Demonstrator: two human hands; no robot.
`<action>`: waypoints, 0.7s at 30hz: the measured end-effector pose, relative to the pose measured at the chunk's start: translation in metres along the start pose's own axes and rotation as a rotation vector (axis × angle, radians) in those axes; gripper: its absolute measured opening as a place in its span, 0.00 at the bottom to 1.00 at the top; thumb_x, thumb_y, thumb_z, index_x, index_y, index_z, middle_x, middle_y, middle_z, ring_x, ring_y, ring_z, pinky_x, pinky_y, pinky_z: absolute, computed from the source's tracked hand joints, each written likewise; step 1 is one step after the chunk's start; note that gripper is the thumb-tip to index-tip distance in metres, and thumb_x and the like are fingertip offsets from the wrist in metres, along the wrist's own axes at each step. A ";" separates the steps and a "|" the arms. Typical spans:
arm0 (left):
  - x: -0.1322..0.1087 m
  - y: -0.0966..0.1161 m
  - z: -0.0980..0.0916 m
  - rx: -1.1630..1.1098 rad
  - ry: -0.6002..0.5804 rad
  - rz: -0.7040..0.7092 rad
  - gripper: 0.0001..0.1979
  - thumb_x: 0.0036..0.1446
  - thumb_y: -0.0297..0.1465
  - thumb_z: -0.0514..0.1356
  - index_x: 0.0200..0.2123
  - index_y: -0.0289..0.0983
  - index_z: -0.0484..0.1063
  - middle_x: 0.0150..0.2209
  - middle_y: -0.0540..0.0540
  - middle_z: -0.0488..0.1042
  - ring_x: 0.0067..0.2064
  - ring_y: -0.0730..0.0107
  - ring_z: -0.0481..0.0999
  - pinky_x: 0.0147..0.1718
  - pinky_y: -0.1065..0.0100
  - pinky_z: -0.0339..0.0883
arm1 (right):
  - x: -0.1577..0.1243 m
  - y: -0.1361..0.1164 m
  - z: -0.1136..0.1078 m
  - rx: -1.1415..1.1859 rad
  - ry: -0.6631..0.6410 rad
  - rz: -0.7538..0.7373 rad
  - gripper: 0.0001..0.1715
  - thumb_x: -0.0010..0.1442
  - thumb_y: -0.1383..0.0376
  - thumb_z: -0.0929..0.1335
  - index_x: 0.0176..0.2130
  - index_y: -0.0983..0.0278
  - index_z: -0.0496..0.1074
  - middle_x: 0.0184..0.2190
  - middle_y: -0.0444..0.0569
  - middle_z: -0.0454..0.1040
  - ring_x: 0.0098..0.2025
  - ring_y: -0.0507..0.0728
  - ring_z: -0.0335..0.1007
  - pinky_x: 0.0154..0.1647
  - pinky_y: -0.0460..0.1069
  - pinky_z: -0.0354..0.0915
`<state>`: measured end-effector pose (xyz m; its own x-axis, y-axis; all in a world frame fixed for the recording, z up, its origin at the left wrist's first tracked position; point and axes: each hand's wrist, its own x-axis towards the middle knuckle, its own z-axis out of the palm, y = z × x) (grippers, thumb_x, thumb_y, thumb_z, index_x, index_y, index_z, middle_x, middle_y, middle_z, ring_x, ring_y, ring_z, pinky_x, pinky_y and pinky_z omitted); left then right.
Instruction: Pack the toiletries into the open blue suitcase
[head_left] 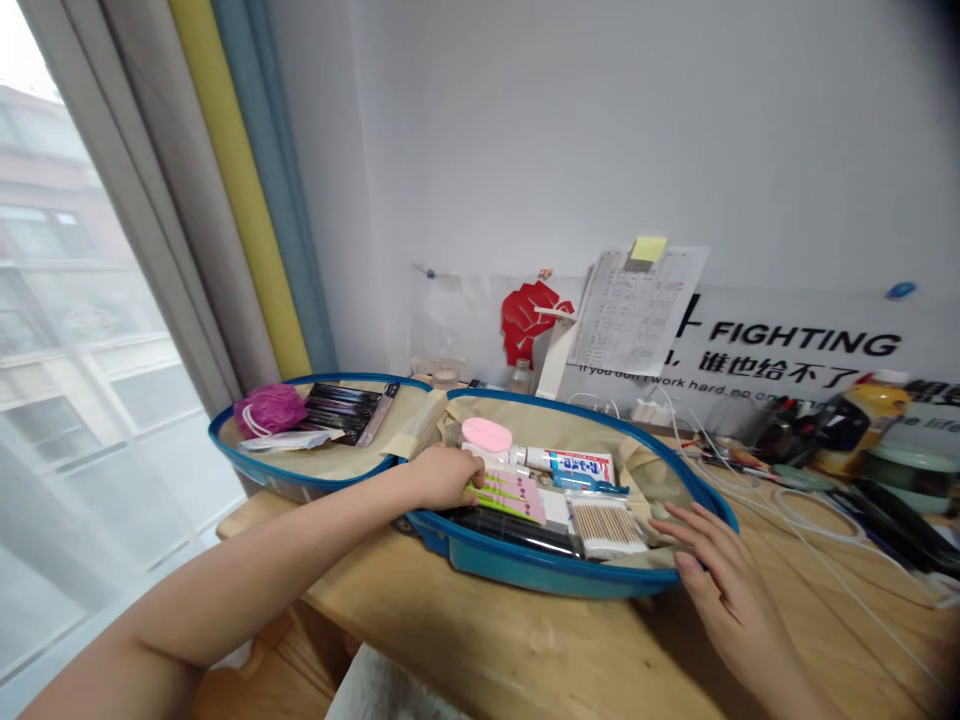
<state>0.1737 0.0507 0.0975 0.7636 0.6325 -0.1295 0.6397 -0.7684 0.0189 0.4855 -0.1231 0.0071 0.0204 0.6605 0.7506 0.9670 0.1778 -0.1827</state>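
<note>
An open blue suitcase (525, 570) lies across the table, its two halves spread and lined in beige. My left hand (448, 476) reaches into the right half, its fingers closed on one end of a pink packet with lime-green strips (517, 497). Around it are a pink oval item (486, 434), a toothpaste box (581, 464), a blue tube (589, 483), a bag of cotton swabs (606, 525) and a long black item (517, 532). At the suitcase's right rim is my right hand (716, 565), fingers spread, holding nothing.
In the left half lie a purple mesh bath puff (271, 410) and a pack of dark pens or pencils (349, 410). White cables (817, 515), a yellow-labelled bottle (862, 420) and a green-lidded container (911, 475) stand or lie rightward. Behind is a wall with a poster (795, 345).
</note>
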 end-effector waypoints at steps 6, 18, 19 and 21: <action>-0.008 -0.013 -0.002 -0.080 0.163 -0.016 0.10 0.55 0.37 0.59 0.39 0.40 0.72 0.40 0.48 0.77 0.42 0.63 0.76 0.44 0.66 0.66 | 0.000 0.005 0.001 -0.014 -0.009 -0.029 0.22 0.63 0.53 0.57 0.44 0.58 0.74 0.49 0.51 0.73 0.56 0.64 0.64 0.52 0.62 0.64; -0.068 -0.153 0.002 0.099 0.150 -0.747 0.32 0.49 0.38 0.57 0.59 0.34 0.63 0.57 0.34 0.67 0.57 0.46 0.67 0.53 0.55 0.62 | -0.001 0.008 0.001 -0.022 -0.031 -0.039 0.23 0.64 0.53 0.57 0.44 0.59 0.74 0.48 0.52 0.74 0.56 0.65 0.64 0.53 0.62 0.64; -0.074 -0.166 0.008 0.097 0.112 -0.793 0.34 0.46 0.39 0.59 0.57 0.33 0.65 0.56 0.32 0.68 0.56 0.43 0.68 0.51 0.53 0.63 | -0.001 0.008 0.001 -0.015 -0.031 -0.036 0.23 0.63 0.53 0.57 0.44 0.59 0.74 0.48 0.52 0.74 0.56 0.65 0.64 0.53 0.62 0.64; -0.085 -0.183 0.017 0.092 0.062 -0.840 0.34 0.41 0.37 0.61 0.54 0.31 0.68 0.53 0.30 0.71 0.54 0.40 0.70 0.49 0.53 0.65 | -0.001 0.008 0.001 -0.006 -0.033 -0.026 0.23 0.63 0.52 0.57 0.43 0.59 0.74 0.48 0.52 0.74 0.56 0.66 0.64 0.52 0.63 0.64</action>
<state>-0.0098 0.1364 0.0880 0.0429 0.9990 -0.0094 0.9892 -0.0438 -0.1402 0.4924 -0.1213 0.0044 -0.0134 0.6797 0.7334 0.9685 0.1913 -0.1596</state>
